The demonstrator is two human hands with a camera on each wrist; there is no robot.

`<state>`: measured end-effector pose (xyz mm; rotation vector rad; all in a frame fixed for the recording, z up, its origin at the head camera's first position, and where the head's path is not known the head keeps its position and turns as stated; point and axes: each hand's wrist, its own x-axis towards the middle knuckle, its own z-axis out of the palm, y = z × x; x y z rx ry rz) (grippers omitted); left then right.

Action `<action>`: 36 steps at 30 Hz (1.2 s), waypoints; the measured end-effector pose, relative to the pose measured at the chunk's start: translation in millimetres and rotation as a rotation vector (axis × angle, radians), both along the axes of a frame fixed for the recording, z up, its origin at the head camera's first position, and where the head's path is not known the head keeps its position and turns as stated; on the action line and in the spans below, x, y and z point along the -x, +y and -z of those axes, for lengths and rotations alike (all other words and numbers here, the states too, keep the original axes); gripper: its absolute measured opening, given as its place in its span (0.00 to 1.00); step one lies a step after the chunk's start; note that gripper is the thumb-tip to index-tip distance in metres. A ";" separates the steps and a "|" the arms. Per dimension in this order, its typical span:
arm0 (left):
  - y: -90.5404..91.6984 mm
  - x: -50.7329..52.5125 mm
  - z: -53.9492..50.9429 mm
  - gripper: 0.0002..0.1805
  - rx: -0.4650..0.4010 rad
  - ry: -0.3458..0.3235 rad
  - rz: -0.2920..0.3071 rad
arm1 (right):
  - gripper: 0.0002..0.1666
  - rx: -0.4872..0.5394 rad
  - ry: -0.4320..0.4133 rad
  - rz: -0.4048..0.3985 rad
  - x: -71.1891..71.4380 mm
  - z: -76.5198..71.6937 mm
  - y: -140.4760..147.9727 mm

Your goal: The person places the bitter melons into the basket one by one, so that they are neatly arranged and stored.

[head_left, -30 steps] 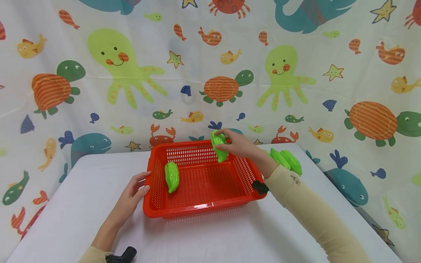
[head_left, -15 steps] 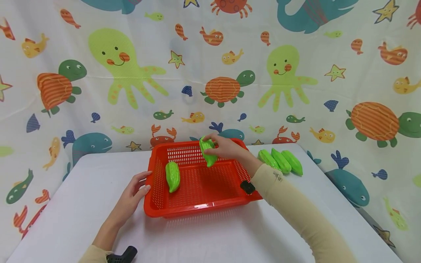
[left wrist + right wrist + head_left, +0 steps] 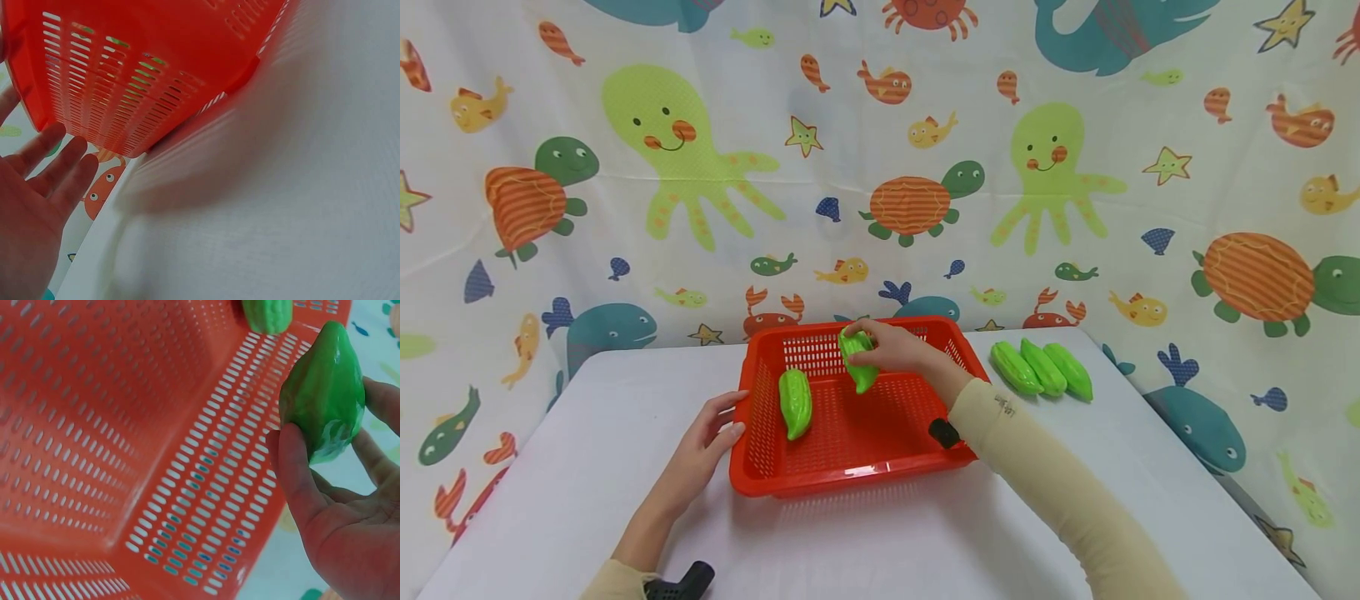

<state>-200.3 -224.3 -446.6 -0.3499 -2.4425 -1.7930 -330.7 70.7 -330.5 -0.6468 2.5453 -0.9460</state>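
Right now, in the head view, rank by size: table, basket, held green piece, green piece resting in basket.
Table
Basket
Unranked: held green piece, green piece resting in basket; right hand partly covers the former.

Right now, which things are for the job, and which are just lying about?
Seem part of the job:
red basket
right hand
held green pod
left hand, at the basket's edge
green pod inside the basket
probably the three green pods outside it

Just about:
sea-animal cloth
white table
black wrist devices
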 end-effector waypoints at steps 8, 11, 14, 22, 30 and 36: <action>-0.8 1.1 -0.1 0.28 -0.003 0.014 0.015 | 0.24 -0.053 0.007 -0.004 2.6 11.6 -11.0; -0.9 0.6 0.4 0.28 -0.004 0.016 0.017 | 0.25 -0.075 0.013 -0.023 2.6 15.0 -15.5; -0.8 -0.2 1.3 0.28 -0.005 0.010 0.015 | 0.25 -0.099 0.009 -0.051 1.2 16.5 -19.3; -1.3 2.4 0.1 0.28 -0.003 0.006 0.019 | 0.23 -0.159 -0.031 -0.106 0.1 21.6 -29.1; -0.3 1.4 0.1 0.28 -0.009 0.012 0.018 | 0.22 -0.238 -0.027 -0.153 0.8 29.1 -37.6; 0.2 -0.2 -0.6 0.28 -0.010 0.009 0.014 | 0.25 -0.252 -0.043 -0.170 2.6 33.7 -39.6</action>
